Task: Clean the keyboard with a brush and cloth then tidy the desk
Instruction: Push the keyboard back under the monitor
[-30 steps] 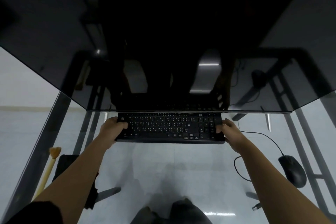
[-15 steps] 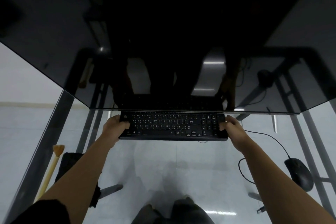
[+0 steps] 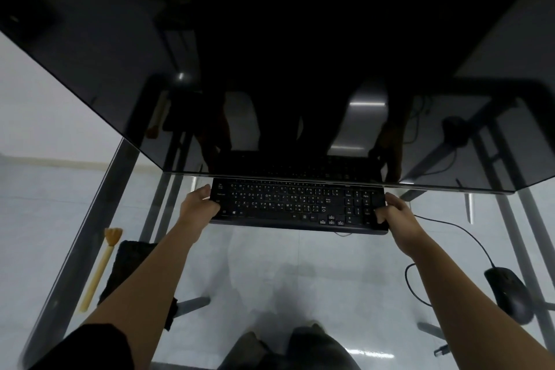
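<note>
1. Glass formed the desk [image 3: 300, 273], with pale floor showing through; a dark monitor [image 3: 270, 69] filled the far half.
2. At the far middle, just under the monitor's lower edge, lay the keyboard [image 3: 297, 204]. The left hand [image 3: 198, 204] was closed on its left end and the right hand [image 3: 396, 213] on its right end.
3. Pushed farther, its far edge could have knocked the monitor.
4. The mouse cable [image 3: 450, 228] ran beside the right hand and might have snagged.
5. At the near left, the brush [image 3: 102, 264] and cloth [image 3: 132, 267] sat by the desk edge; a sweeping forearm could have tipped them off.
</note>
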